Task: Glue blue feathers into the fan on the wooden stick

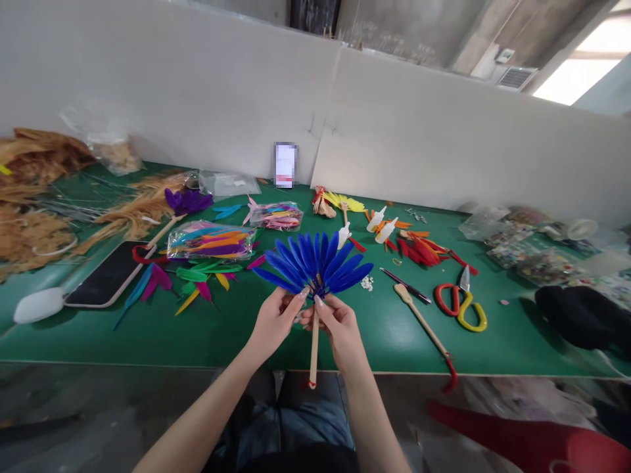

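Note:
Both hands hold a blue feather fan (320, 263) upright above the front of the green table. Its feathers spread in a half circle, and its pale wooden handle (314, 351) points down toward my lap, with a bit of red at the end. My left hand (283, 314) is closed, thumb pressed at the feather bases on the left. My right hand (338, 318) is closed around the top of the handle, its thumb on the feather bases too. The fingers behind the fan are partly hidden. A bare wooden stick with a red cord (424, 318) lies to the right.
Scissors (461, 302) and a dark pen (407, 286) lie right, near white glue bottles (382, 226) and red feathers (419, 249). Bagged coloured feathers (211, 240), a purple fan (187, 200) and a phone (111, 272) lie left. Another phone (284, 164) leans against the white panel.

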A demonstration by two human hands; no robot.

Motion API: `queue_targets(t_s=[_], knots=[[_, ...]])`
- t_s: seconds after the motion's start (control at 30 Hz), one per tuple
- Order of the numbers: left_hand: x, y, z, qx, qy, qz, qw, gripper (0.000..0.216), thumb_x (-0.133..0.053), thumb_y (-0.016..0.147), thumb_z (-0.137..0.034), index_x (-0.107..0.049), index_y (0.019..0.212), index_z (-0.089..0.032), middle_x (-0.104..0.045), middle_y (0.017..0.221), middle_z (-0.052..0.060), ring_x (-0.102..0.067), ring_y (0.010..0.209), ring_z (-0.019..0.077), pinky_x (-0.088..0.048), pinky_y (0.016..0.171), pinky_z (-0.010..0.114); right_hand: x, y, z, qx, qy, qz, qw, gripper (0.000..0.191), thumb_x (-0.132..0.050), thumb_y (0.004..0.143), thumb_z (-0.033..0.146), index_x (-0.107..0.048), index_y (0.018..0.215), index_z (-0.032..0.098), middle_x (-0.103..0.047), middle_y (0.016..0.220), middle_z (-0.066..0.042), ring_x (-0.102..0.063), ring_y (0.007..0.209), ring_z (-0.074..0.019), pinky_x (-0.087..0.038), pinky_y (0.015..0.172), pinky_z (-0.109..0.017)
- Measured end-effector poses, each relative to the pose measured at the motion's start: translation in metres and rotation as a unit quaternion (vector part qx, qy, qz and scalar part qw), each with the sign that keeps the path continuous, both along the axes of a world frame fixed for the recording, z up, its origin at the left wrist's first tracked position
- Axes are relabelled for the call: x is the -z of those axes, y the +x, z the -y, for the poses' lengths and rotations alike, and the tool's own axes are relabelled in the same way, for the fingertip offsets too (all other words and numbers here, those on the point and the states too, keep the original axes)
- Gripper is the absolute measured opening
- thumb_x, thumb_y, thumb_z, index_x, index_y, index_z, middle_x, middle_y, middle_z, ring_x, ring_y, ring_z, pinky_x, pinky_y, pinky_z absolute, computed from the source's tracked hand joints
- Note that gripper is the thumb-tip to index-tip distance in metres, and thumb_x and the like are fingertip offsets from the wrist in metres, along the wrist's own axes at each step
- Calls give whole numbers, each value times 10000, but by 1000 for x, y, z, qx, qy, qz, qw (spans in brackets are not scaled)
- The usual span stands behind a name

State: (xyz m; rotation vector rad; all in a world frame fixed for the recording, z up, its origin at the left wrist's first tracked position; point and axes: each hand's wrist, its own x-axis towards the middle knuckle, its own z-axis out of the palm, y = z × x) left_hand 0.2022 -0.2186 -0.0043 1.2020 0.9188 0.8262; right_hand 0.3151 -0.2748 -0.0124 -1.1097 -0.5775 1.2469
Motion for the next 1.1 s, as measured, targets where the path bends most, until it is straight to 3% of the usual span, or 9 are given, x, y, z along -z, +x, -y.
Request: queue_targets(t_s=[0.2,0.47,0.87,1.1], knots=[[7,0,-1,-3,7,18,1000,361,-639,730,-493,-554,814,-153,-472,562,-60,-445,442,64,-350,398,177,1,-2,1,-4,-5,-7,1000,357,-760,681,463,-653,848,166,-714,626,-23,-682,546,-194,-558,523,-295],[5,3,3,10,-7,63,998,351,-643,749,-469,-542,868,-155,-465,564,-74,-448,419,51,-372,383,163,4,-1,1,-9,9,-9,1000,358,-741,693,485,-635,813,165,-709,615,-26,-680,528,-199,-554,474,-289],[8,5,5,1,28,52,998,305,-624,787,-441,-547,878,-161,-444,557,-74,-442,444,52,-373,386,141,3,3,4,-4,7,0,1000,315,-742,712,445,-635,807,165,-705,610,-8,-666,517,-148,-528,498,-221],[16,6,5,-18,40,45,998,291,-629,783,-425,-570,883,-158,-513,586,-45,-490,485,83,-428,431,181,3,2,2,9,7,-11,1000,445,-631,743,602,-664,690,161,-689,568,-26,-637,463,-146,-529,479,-241]])
